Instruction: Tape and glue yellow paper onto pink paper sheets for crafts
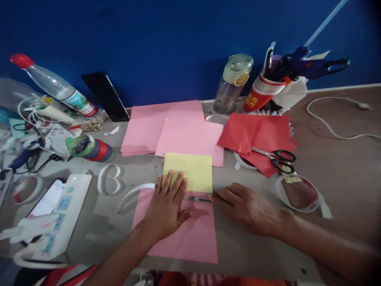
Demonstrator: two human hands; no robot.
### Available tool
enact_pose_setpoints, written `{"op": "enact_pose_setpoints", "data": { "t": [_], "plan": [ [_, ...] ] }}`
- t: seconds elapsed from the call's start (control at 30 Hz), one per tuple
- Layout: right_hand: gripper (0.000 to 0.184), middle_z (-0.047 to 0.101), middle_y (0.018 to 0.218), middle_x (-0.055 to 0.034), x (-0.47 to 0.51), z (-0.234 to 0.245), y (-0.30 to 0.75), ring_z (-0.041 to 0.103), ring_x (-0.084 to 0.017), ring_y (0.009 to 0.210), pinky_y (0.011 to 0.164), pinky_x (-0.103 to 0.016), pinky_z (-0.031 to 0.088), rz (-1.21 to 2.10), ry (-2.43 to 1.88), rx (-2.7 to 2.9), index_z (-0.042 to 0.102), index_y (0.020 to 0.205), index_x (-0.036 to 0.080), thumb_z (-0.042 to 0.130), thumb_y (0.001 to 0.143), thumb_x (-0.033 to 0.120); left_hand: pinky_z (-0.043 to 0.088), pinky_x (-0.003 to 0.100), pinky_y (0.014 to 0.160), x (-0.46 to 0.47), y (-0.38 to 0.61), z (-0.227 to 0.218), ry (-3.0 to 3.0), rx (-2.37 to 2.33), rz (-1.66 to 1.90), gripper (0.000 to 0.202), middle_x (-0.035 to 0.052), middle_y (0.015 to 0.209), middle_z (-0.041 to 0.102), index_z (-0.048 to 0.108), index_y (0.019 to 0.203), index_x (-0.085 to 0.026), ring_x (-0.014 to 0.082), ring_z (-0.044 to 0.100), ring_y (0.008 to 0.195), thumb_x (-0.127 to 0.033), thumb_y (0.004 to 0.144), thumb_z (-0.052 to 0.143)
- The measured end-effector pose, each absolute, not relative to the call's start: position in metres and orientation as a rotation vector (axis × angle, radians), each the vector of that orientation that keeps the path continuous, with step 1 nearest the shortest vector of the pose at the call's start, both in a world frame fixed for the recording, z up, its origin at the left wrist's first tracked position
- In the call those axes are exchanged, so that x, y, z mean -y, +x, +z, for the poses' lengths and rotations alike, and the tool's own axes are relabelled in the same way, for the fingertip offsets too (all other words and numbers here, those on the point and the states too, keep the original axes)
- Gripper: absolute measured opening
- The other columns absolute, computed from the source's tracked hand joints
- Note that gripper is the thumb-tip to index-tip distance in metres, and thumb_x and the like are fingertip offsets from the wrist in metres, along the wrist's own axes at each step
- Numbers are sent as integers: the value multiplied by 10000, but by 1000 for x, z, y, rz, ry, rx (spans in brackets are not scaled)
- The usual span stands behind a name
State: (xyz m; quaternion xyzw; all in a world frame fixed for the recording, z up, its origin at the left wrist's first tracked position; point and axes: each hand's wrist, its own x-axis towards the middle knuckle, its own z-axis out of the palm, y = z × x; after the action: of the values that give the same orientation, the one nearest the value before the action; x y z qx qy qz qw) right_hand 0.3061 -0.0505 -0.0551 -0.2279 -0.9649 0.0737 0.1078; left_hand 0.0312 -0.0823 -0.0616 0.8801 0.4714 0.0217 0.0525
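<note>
My left hand [167,210] lies flat with its fingers spread, pressing across a yellow paper sheet [199,169] and a pink paper sheet [193,242] beneath it. Along the lower edge of the yellow sheet lies a slim grey craft knife [203,199], its thin tip toward my left hand. My right hand [248,206] has curled fingers, with the fingertips closed at the right end of that knife; its grip is partly hidden. A curved white paper strip [133,191] pokes out left of my left hand.
More pink sheets [190,137] lie behind, with red paper [262,131] and scissors [279,157] to the right. Tape rolls, including one at right [276,194], sit nearby. A water bottle [229,91] and red cup [260,93] stand by the wall; a power strip [71,210] lies left.
</note>
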Motion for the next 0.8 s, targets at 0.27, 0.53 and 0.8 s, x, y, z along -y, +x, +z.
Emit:
{"op": "enact_pose_setpoints", "data": {
  "t": [0.27,0.53,0.8],
  "plan": [
    [412,608,910,-88,71,-55,340,517,-188,731,658,-331,425,306,-866,2812,542,1275,129,438,878,98,59,569,1160,90,25,-61,2714,-1398,286,780,189,1511,344,214,1500,-104,341,177,1448,-586,916,398],
    [338,590,891,-84,83,-56,342,513,-183,709,629,-325,420,245,-964,2706,572,1198,128,403,908,89,247,521,1155,91,27,-58,2457,-1416,661,550,156,1463,425,293,1454,-177,274,328,1402,-259,938,466],
    [361,599,914,-109,86,-57,344,521,-196,703,626,-347,442,214,-997,2739,589,1208,111,432,885,75,307,468,1150,87,36,-54,2222,-1527,863,330,109,1303,584,510,1232,-200,212,500,1281,-137,916,442]
  ]
}}
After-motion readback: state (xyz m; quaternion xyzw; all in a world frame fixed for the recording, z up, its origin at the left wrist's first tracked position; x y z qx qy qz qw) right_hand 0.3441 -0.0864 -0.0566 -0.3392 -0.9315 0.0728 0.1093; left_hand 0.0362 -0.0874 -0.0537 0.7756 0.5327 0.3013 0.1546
